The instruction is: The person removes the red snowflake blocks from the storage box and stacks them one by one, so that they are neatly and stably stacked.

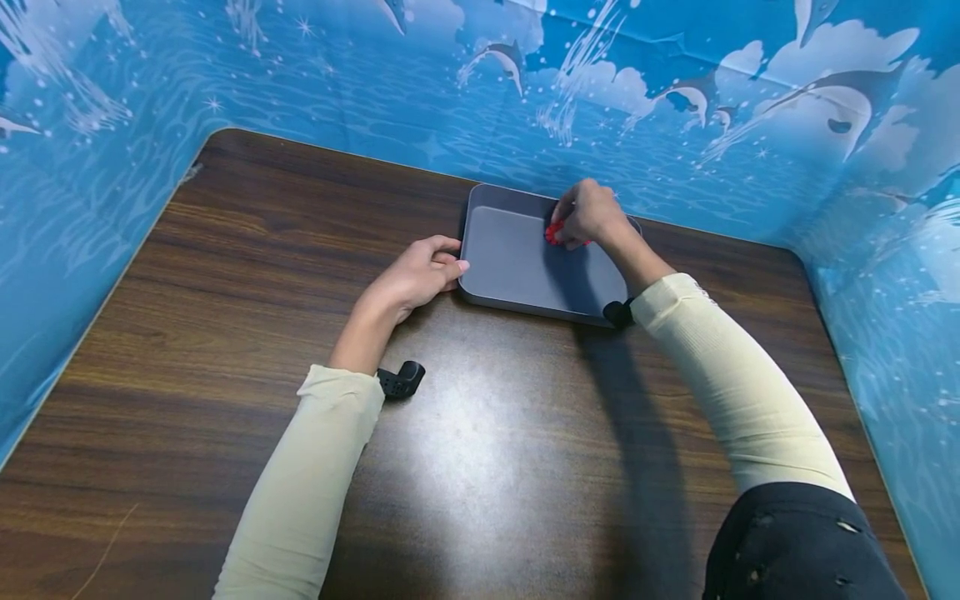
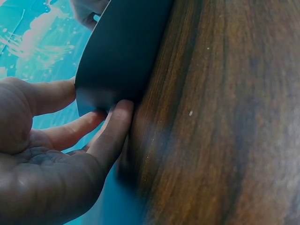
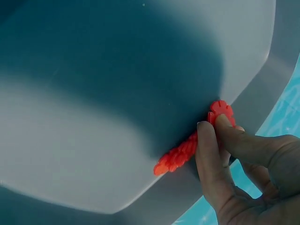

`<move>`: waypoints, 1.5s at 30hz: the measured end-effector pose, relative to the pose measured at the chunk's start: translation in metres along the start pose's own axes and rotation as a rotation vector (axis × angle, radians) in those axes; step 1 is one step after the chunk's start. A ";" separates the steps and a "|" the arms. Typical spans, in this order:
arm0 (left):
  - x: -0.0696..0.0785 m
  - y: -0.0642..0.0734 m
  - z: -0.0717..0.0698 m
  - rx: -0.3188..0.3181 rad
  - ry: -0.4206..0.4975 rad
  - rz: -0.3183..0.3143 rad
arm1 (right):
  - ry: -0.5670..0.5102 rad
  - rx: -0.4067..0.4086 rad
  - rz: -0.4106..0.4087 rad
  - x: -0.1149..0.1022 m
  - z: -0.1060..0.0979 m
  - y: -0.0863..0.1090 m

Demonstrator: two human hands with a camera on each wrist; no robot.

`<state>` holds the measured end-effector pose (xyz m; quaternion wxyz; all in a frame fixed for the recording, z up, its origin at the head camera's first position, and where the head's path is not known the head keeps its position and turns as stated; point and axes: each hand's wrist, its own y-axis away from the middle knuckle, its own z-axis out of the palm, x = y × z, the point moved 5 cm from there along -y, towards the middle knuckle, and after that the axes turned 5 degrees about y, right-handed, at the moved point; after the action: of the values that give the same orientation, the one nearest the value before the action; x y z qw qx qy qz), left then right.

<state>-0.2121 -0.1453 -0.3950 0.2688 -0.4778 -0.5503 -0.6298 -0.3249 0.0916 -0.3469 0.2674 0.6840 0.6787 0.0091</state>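
A grey rectangular tray [image 1: 517,258] lies near the table's far edge. My left hand [image 1: 420,271] holds its left side, the thumb at the rim and the other fingertips against the outer wall, as the left wrist view shows. Over the tray's far right part, my right hand [image 1: 592,212] pinches a red flower-shaped disc [image 3: 220,110] between thumb and fingers. Touching it, a row of similar red discs [image 3: 176,157] runs along the foot of the tray's far wall, overlapping one another. My fingers [image 3: 211,164] hide part of that row.
The dark wood-grain table [image 1: 247,317] has rounded far corners. A blue dolphin-print cloth [image 1: 375,92] hangs behind it and at both sides. Black wrist cameras [image 1: 402,380] are strapped to both wrists; the right one is at the tray's near right corner.
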 end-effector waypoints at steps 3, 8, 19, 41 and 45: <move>0.000 -0.001 0.000 0.002 0.000 -0.003 | -0.014 0.001 0.017 0.003 -0.004 0.000; 0.000 -0.001 0.001 0.002 -0.006 -0.007 | -0.016 -0.001 0.039 0.012 -0.013 0.002; -0.001 -0.001 0.003 -0.008 -0.020 -0.009 | -0.072 -0.008 0.036 0.042 -0.048 0.018; -0.002 0.000 0.000 -0.027 -0.009 0.006 | -0.151 -0.097 0.145 0.157 -0.068 0.044; -0.002 -0.001 0.001 -0.034 -0.008 0.008 | -0.215 -0.148 0.165 0.167 -0.056 0.046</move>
<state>-0.2118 -0.1447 -0.3973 0.2610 -0.4868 -0.5388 -0.6361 -0.2903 0.2698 -0.3404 0.3867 0.7127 0.5852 0.0076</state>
